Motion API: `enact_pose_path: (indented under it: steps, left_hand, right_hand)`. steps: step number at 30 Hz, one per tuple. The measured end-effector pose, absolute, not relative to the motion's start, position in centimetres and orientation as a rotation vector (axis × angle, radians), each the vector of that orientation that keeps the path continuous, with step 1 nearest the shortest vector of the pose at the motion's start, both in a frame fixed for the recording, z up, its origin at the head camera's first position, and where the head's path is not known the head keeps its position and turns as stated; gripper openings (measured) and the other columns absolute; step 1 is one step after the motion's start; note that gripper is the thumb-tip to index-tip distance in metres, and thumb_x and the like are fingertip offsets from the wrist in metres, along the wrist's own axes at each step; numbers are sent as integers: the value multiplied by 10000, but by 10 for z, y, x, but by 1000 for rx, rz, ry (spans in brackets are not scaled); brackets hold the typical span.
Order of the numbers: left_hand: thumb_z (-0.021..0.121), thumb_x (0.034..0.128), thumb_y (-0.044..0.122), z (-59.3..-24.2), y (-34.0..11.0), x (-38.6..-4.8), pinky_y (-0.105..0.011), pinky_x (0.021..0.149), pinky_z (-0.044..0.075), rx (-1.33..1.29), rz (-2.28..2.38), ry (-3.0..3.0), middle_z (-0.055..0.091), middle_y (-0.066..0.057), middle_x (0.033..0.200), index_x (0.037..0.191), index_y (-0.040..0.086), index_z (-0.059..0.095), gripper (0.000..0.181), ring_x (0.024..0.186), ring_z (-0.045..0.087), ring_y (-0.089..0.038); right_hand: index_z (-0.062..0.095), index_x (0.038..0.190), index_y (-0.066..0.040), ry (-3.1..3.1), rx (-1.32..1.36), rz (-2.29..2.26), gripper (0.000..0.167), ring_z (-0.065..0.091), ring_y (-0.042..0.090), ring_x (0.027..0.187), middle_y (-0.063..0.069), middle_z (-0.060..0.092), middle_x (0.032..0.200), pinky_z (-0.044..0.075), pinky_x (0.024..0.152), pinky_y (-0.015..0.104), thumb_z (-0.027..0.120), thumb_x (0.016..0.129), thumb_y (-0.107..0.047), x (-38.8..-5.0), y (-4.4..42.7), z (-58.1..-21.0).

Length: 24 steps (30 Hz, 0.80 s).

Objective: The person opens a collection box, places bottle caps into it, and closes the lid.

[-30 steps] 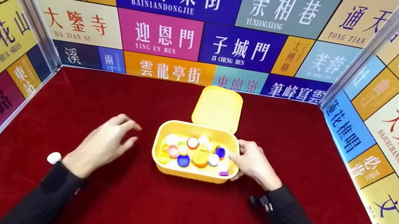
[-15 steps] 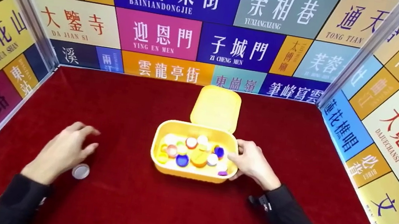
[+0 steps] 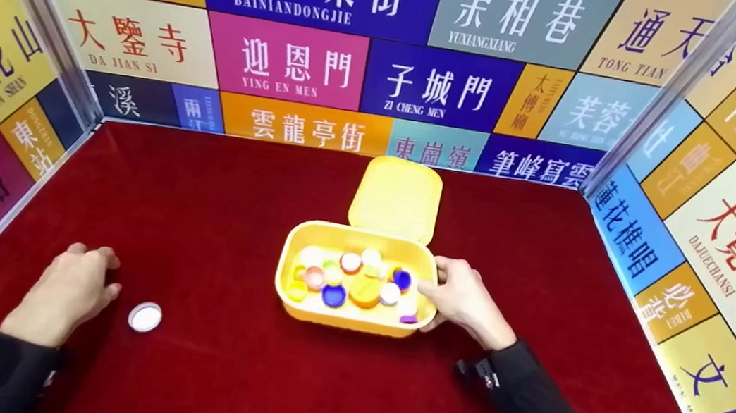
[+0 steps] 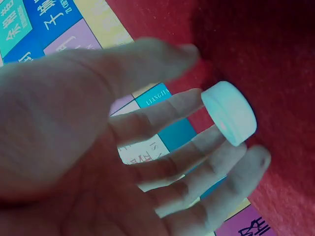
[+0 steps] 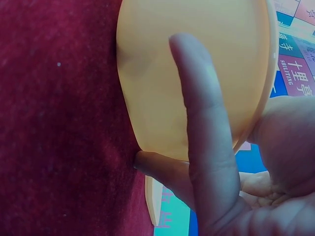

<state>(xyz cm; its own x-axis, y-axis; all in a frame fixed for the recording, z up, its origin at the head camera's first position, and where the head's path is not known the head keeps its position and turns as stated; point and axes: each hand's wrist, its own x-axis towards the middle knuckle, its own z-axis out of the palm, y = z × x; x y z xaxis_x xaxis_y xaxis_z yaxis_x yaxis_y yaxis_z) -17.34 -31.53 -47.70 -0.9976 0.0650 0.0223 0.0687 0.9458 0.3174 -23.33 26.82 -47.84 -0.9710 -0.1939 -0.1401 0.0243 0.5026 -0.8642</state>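
Observation:
At the left of the red cloth, my left hand [image 3: 69, 288] reaches down with its fingers spread from its thumb. Between them, in the left wrist view, is a white bottle cap [image 4: 230, 113] close to the fingertips; the thumb is apart from it. My hand hides this cap in the head view. Another white bottle cap [image 3: 145, 317] lies on the cloth right of that hand. My right hand [image 3: 466, 298] grips the right end of a yellow plastic box [image 3: 346, 319], thumb over the rim and fingers outside. Several coloured bottle caps [image 3: 333, 295] lie inside.
The box's yellow lid [image 3: 398, 196] lies folded back behind it. Red cloth [image 3: 211, 371] covers the work surface. Printed walls [image 3: 301, 63] with metal corner posts [image 3: 666, 103] close off the back and both sides.
My left hand has moved left and down, away from the box, uncovering one white cap and covering another. The right hand still holds the box in place.

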Motion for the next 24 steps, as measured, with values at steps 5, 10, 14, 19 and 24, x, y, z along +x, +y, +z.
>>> enact_pose_path:
  steps: [5, 10, 14, 19, 24]
  left_hand:
    - [829, 922, -51, -476, -317, -172, -749, 856, 602, -89, -528, -3070, 649, -421, 1044, 1081, -144, 701, 225, 949, 686, -655]
    - [860, 893, -53, -478, -318, -172, -745, 839, 600, -107, -532, -3020, 673, -371, 962, 964, -99, 711, 171, 910, 692, -628]
    - [872, 871, -56, -479, -317, -172, -748, 826, 604, -125, -523, -2991, 699, -343, 915, 883, -74, 722, 152, 892, 706, -629]
    - [865, 886, -48, -477, -314, -174, -735, 820, 611, -115, -541, -2986, 728, -325, 896, 856, -62, 735, 134, 885, 722, -609]
    - [867, 913, -36, -475, -307, -176, -726, 820, 608, -137, -562, -2941, 731, -321, 900, 890, -72, 734, 139, 893, 724, -590]
  right_hand:
    - [766, 1406, -32, 2520, -149, -1462, 362, 857, 348, 743, 208, 862, 1169, 702, 575, 509, 709, 1050, -58, -234, 269, -479]
    - [767, 1401, -27, 2515, -150, -1467, 355, 856, 358, 734, 209, 863, 1168, 701, 574, 508, 712, 1051, -53, -234, 269, -480]
    - [768, 1401, -27, 2518, -148, -1465, 355, 854, 351, 719, 206, 864, 1168, 699, 568, 505, 716, 1051, -53, -234, 269, -480]
    - [766, 1403, -27, 2517, -137, -1460, 355, 852, 347, 710, 207, 864, 1169, 698, 567, 510, 721, 1053, -59, -234, 269, -480]
    - [763, 1411, -27, 2515, -142, -1464, 358, 855, 351, 717, 204, 866, 1174, 700, 572, 511, 721, 1058, -65, -234, 269, -479]
